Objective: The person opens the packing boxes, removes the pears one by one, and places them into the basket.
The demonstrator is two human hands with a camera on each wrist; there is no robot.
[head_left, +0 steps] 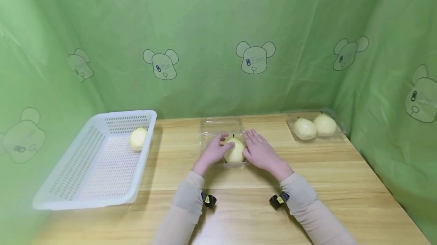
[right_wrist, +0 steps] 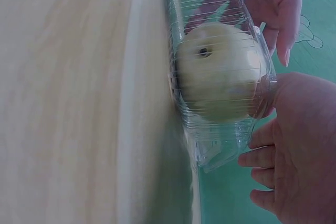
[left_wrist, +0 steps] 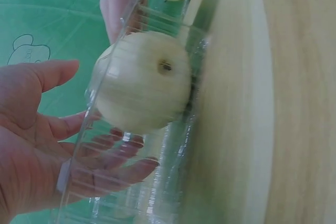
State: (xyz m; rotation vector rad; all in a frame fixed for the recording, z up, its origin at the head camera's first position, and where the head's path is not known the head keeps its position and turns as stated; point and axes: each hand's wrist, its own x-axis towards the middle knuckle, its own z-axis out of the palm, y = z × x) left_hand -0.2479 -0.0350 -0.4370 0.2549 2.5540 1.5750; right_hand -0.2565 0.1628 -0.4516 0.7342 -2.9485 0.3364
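A pale yellow pear (head_left: 234, 151) sits in the right part of a clear plastic box (head_left: 222, 126) whose lid stands back toward the curtain. My left hand (head_left: 213, 150) is over the box's left part, thumb near the pear; in the left wrist view the fingers of this hand (left_wrist: 47, 140) are spread, relaxed, behind the clear wall. My right hand (head_left: 263, 152) lies at the box's right side, fingers extended, thumb beside the pear. In the right wrist view the pear (right_wrist: 220, 72) shows through the ribbed wall, with the right hand (right_wrist: 299, 145) next to it.
A white perforated basket (head_left: 136, 184) with one pear (head_left: 138, 139) stands on the left of the wooden table (head_left: 246, 214). At the back right, a clear box (head_left: 341, 131) holds two pears (head_left: 305, 129). Green curtain (head_left: 211, 17) surrounds the back and sides.
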